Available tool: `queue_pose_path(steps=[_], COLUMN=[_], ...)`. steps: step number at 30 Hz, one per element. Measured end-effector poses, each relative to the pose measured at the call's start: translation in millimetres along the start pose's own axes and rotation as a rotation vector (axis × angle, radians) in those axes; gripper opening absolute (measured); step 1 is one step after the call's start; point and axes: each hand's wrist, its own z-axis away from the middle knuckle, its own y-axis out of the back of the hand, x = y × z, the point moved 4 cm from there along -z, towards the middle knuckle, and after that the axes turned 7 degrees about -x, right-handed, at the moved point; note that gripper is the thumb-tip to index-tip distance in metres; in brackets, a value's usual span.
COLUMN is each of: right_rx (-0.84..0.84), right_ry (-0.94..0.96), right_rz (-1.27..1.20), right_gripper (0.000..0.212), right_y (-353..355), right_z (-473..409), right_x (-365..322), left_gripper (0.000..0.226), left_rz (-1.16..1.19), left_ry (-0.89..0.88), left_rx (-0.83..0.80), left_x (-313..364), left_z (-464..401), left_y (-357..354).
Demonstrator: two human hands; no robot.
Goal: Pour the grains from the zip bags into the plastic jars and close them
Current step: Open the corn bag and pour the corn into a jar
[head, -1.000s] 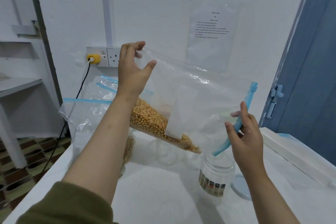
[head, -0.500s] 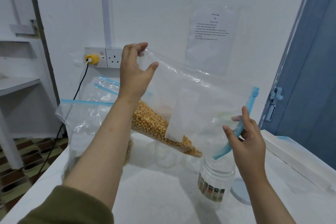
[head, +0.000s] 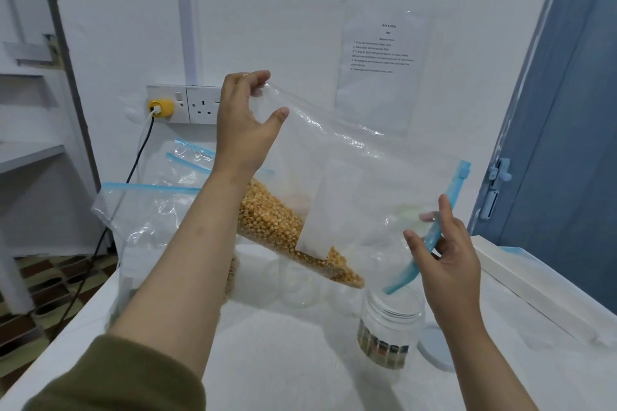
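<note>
Above the jar (head: pixel 390 324), fingers (head: pixel 442 215) pinch the zip bag (head: pixel 350 157).

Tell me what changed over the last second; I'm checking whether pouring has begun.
Little changed: the corn slid slightly further toward the bag's blue zip edge. None has reached the jar. The left hand still holds the raised corner, the right hand the zip edge.

Corn (head: pixel 277 223) slid nearer bag mouth
</note>
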Motion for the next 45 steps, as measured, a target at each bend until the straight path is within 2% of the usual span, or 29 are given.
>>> queue_pose_path(steps=[13,25,45], right_rx=[0.02,0.027,-0.012], right_ry=[-0.023,0.043,0.043], right_rz=[0.01,0.016,0.009], right_gripper=[0.072,0.072,0.073], right_y=[3.4,7.2,10.4], right_z=[4.8,0.2,-0.4], right_x=[10.5,8.6,6.7], left_gripper=[0.05,0.05,0.05], left_rz=[-0.011,0.007,-0.018], left_ry=[-0.037,-0.031,-0.049], left_rx=[-0.025,-0.028,-0.044], left_x=[14.9,21.0,27.7], left_z=[-6.7,-12.2,-16.1], left_y=[-5.7,-4.8,-3.3])
